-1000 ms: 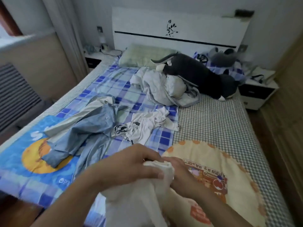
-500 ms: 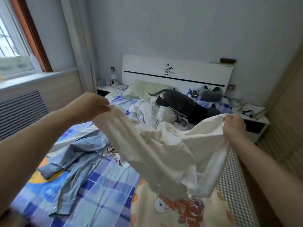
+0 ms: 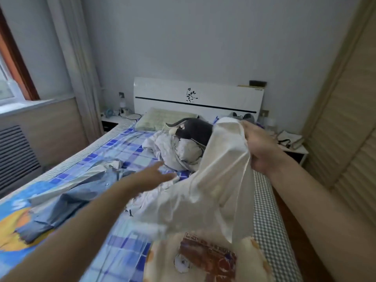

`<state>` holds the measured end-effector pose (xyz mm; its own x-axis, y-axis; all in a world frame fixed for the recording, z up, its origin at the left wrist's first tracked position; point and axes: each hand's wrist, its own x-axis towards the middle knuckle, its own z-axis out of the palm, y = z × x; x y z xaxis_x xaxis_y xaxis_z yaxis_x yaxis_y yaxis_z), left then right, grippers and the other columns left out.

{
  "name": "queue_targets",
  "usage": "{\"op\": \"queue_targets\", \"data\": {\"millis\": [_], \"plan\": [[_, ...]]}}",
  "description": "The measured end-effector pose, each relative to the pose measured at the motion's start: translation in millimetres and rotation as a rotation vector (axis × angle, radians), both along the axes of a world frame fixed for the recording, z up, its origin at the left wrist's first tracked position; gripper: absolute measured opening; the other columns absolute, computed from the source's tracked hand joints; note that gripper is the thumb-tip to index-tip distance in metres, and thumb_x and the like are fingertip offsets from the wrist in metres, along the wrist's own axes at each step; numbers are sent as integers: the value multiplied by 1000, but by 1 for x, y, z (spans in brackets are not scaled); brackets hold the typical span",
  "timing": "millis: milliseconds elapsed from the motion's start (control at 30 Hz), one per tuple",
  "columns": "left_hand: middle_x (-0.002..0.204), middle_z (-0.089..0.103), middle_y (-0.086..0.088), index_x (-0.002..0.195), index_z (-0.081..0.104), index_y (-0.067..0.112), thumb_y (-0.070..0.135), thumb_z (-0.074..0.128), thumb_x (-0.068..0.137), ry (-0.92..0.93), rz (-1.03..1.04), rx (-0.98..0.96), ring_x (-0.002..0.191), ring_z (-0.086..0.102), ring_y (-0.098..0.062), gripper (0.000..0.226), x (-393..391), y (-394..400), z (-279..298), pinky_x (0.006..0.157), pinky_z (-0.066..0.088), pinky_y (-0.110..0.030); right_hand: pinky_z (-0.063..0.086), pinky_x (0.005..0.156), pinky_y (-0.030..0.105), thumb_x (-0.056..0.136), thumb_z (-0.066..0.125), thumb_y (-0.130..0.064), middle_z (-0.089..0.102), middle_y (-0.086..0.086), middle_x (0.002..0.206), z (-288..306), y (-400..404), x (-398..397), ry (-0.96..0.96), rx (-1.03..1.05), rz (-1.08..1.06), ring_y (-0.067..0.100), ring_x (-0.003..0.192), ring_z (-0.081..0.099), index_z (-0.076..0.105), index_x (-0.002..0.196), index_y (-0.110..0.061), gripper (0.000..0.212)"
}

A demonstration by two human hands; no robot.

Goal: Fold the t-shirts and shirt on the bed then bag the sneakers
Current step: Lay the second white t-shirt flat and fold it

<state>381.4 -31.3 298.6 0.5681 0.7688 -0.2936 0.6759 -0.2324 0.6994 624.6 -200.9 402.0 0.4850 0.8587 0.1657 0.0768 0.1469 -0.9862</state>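
- Right hand (image 3: 257,148) — my fingers grip the white t-shirt (image 3: 213,186), raised at far right.
- Left hand (image 3: 151,177) — fingers straight, touching its lower edge near the blue shirt (image 3: 67,197).

The left hand (image 3: 154,176) is motion-blurred, so whether its fingers touch the white t-shirt (image 3: 219,180) cannot be told. That raised t-shirt hides the right hand's (image 3: 258,145) fingertips, much of the dark plush toy (image 3: 195,130) and part of the crumpled white pile (image 3: 175,149) on the far side of the bed. The denim shirt (image 3: 67,198) is partly covered by the left forearm, and small items on the far left nightstand (image 3: 114,119) are too small to tell.
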Motion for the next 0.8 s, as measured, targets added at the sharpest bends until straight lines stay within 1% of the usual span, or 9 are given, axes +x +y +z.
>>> {"op": "queue_targets", "data": {"millis": [67,133,200,300,467,567,700,733,800], "plan": [[139,44,8,160,19,30,57,77,81,-274,13,-179,135,47,-21,101,39,-34,-19,109,42,-39,54,60,25,105,51,-14,70,-1,78,2,-5,-19,-87,-26,101,11,68,65,66,99,-10,17],[129,61,9,142,51,24,50,81,80,-425,53,-237,120,62,-23,74,59,-49,-41,103,52,-45,48,50,20,108,44,-21,65,-6,66,-1,-13,-22,-87,-63,132,6,58,59,60,89,-15,26],[98,74,-2,100,71,16,31,79,88,-471,83,-194,93,70,-24,21,65,-54,-55,82,59,-41,47,55,23,108,45,-25,64,-4,70,-11,-22,-9,-101,-105,34,9,62,59,61,88,-16,28],[69,55,-2,75,56,14,14,79,84,-436,90,-32,64,50,-17,24,58,-47,-60,53,38,-28,47,71,37,100,51,-36,64,6,83,-37,-46,34,-221,-182,-288,23,78,58,65,86,-16,27],[68,55,2,72,62,15,10,75,77,-351,-44,85,68,50,-18,15,45,-41,-27,61,38,-29,39,65,35,98,48,-21,56,4,73,-68,-93,71,-142,-211,-578,21,70,50,60,80,-12,24],[74,69,0,80,76,16,10,71,88,-528,57,55,76,60,-20,11,58,-47,8,69,46,-34,38,63,32,98,44,-12,59,4,76,-74,-109,70,-202,-268,-698,22,72,52,62,83,-12,24],[98,77,-7,94,81,19,14,57,102,-690,-59,-120,93,70,-25,25,76,-78,56,80,57,-38,45,65,37,98,54,-14,69,14,94,-65,-125,49,-621,-821,-293,22,81,59,66,95,-4,16],[100,77,-4,94,81,24,17,58,101,-660,-136,-78,97,71,-23,25,80,-86,66,84,58,-39,48,69,39,97,59,-23,69,7,103,-57,-126,33,-656,-863,-136,15,87,60,67,104,-11,15],[94,77,3,91,81,29,21,64,97,-551,-303,81,95,71,-17,19,89,-105,82,83,56,-36,50,81,26,94,69,-34,60,-15,122,-38,-117,-1,-526,-658,84,3,109,57,55,133,-31,42]]}}
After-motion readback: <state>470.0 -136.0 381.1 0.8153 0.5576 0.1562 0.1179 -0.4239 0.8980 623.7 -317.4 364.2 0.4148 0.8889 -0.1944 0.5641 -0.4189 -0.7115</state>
